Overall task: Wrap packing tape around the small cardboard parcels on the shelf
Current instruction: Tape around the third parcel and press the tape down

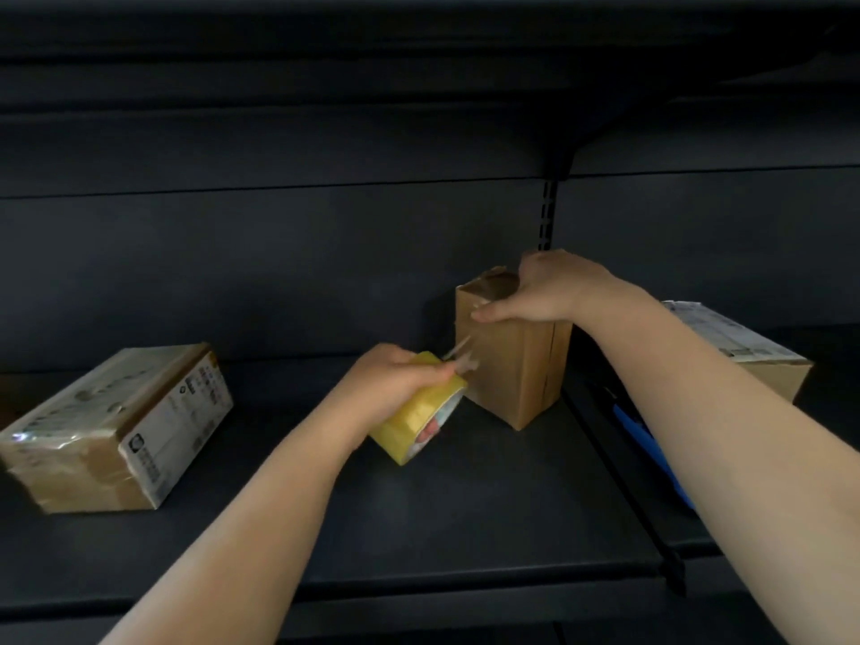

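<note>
Dark, seemingly metal shelf (419, 528), parcels (507, 356)

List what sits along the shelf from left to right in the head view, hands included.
Taped parcel with labels → left hand gripping the yellow tape roll → upright cardboard parcel with the right hand on its top → blue object → labelled parcel.

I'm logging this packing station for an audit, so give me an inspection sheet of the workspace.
Surface: dark shelf.
Job's things: upright parcel mid-shelf; yellow tape roll; taped parcel at left; labelled parcel at right.
Clutter: blue object, partly hidden by the right arm.
Grippers: left hand grips the roll; right hand rests on the upright parcel's top.
Cables: nothing seen.
Surroundings: dark back panel, slotted upright.
</note>
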Available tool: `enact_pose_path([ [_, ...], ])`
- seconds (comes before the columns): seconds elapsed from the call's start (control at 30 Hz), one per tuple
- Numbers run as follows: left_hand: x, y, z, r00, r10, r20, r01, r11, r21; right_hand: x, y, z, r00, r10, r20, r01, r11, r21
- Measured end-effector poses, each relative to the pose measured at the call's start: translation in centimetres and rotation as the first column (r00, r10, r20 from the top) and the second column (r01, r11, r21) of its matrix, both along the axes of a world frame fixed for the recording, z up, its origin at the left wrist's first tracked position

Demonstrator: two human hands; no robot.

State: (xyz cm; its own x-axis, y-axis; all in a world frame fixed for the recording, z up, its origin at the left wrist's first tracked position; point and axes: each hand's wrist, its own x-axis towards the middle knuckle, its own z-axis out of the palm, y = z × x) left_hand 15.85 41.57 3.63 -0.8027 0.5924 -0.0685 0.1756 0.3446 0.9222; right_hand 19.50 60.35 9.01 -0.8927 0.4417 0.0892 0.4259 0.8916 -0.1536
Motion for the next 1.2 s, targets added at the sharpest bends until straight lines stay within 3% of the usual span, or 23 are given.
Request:
enact_pose_path([
  [0.17,-0.2,-1.9,0.2,0.998,-0.032,-0.058,0.033,0.999,0.023,-0.1,0.0,0.0,0.998,0.017,-0.052,-0.02,0.998,-0.055],
  [0.23,-0.5,-2.7,0.6,0.989,-0.131,-0.066,0.134,0.99,0.044,0.1,0.2,0.2,0.996,0.005,-0.093,-0.017,0.991,-0.13],
  [0.33,-0.9,-4.6,0.6,0.942,-0.332,0.044,0.315,0.922,0.224,0.7,0.6,0.2,0.989,-0.006,-0.151,-0.028,0.974,-0.224],
  [0.4,-1.1,-5.3,0.6,0.918,-0.391,0.069,0.362,0.896,0.259,0.9,0.4,0.2,0.985,0.002,-0.175,-0.049,0.962,-0.268],
  [0.57,-0.6,-4.6,0.4,0.988,-0.148,0.039,0.149,0.989,-0.003,1.1,0.6,0.3,0.978,-0.03,-0.208,-0.055,0.918,-0.394],
  [0.63,-0.3,-4.7,0.3,0.992,-0.121,0.038,0.121,0.993,-0.003,1.3,1.1,0.3,0.97,-0.075,-0.231,-0.05,0.87,-0.49],
  [0.7,-0.4,-5.4,0.3,0.982,-0.174,0.07,0.169,0.983,0.073,1.7,1.4,0.1,0.965,-0.125,-0.232,-0.043,0.793,-0.607],
  [0.77,-0.8,-6.6,0.2,0.949,-0.295,0.109,0.258,0.928,0.27,2.1,1.4,-0.3,0.955,-0.174,-0.241,-0.061,0.678,-0.732],
  [0.83,-1.5,-7.4,0.1,0.909,-0.4,0.12,0.315,0.845,0.433,2.4,1.5,-0.6,0.947,-0.201,-0.25,-0.077,0.616,-0.784],
  [0.87,-1.7,-7.6,0.1,0.903,-0.412,0.124,0.323,0.839,0.437,2.5,1.5,-0.7,0.945,-0.207,-0.255,-0.083,0.601,-0.795],
  [0.93,-1.4,-7.4,0.2,0.933,-0.335,0.134,0.286,0.913,0.29,2.7,1.7,-0.9,0.936,-0.233,-0.265,-0.086,0.577,-0.812],
  [1.03,-1.0,-7.4,0.3,0.99,-0.137,0.031,0.138,0.99,-0.033,3.1,2.7,-1.5,0.902,-0.357,-0.243,-0.038,0.494,-0.868],
  [1.2,-1.7,-8.6,0.1,0.999,-0.035,0.007,0.035,0.998,-0.049,3.8,3.3,-2.7,0.915,-0.359,-0.183,-0.029,0.393,-0.919],
])
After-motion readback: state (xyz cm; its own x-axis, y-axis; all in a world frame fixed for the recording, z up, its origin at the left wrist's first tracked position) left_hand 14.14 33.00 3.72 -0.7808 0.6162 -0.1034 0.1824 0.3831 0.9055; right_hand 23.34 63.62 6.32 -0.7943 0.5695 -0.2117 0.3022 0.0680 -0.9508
